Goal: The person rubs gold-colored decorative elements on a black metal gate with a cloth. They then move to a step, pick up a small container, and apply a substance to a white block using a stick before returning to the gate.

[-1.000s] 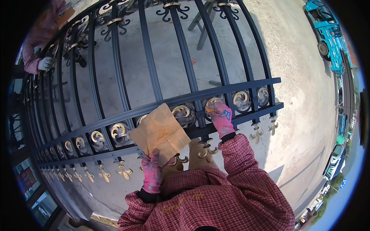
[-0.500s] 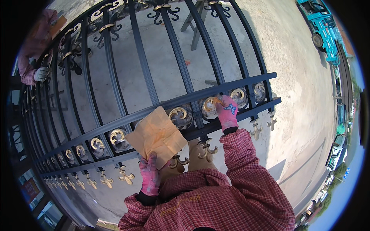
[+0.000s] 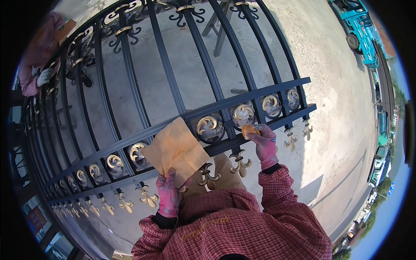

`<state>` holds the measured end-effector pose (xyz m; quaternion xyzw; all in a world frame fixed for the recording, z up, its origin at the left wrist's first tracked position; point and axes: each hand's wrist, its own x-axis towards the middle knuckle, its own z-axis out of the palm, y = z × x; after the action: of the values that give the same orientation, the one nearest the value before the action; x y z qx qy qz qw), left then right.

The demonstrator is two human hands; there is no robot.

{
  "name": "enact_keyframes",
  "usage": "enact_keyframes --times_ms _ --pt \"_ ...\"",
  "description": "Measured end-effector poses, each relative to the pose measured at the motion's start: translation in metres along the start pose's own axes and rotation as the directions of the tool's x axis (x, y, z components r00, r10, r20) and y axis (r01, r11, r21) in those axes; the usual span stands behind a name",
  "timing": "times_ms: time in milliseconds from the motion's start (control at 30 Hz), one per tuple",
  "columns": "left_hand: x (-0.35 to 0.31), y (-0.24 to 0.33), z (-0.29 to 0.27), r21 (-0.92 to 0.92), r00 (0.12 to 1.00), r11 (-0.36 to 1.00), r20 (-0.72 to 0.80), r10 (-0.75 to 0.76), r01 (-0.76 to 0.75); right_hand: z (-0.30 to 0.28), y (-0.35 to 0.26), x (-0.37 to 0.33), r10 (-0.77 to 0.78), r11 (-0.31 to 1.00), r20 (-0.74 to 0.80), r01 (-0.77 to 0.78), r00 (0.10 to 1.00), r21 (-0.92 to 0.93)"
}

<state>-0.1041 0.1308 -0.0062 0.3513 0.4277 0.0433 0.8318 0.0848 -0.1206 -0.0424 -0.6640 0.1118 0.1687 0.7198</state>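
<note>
My left hand [image 3: 169,193], in a stained pink glove, grips the lower edge of a creased piece of brown cardboard [image 3: 175,149] smeared with orange-gold in its middle. Between the fingers and thumb of my right hand [image 3: 266,146], also in a pink glove, is a small orange-brown sponge [image 3: 249,130]. It is just below a gold-coloured round scroll ornament [image 3: 243,116], apart from it. That ornament sits between two dark rails of a black metal fence panel [image 3: 208,108]. Gold fleur-de-lis tips [image 3: 240,164] hang along the near rail.
At the far left another person in a checked sleeve rests a gloved hand [image 3: 45,77] at the panel. A dark metal trestle [image 3: 219,32] stands under the far side. A turquoise vehicle [image 3: 359,32] is parked on the concrete ground at the far right.
My right hand has drawn back from the scroll ornament, toward me and slightly right, bringing the sponge into sight. The left hand with the cardboard has barely moved.
</note>
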Motion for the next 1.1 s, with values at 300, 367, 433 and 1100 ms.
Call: enact_keyframes --times_ms 300,367,433,1100 --pt "-0.02 -0.001 0.007 0.03 0.997 0.998 0.042 0.057 -0.058 0.077 -0.026 -0.061 -0.169 0.973 0.258 0.203 0.951 -0.114" --pt "-0.025 -0.008 0.006 0.009 0.989 0.992 0.084 0.122 -0.123 0.098 -0.029 -0.07 -0.233 0.879 0.372 0.358 0.899 -0.314" --pt "-0.031 -0.013 0.0 0.049 0.992 0.992 0.051 0.117 -0.12 0.115 -0.026 -0.079 -0.345 0.698 0.532 0.59 0.774 -0.406" --pt "-0.026 0.044 -0.085 0.037 0.997 0.998 -0.06 0.051 -0.049 0.126 0.039 0.005 -0.468 0.318 0.35 0.524 0.812 -0.79"
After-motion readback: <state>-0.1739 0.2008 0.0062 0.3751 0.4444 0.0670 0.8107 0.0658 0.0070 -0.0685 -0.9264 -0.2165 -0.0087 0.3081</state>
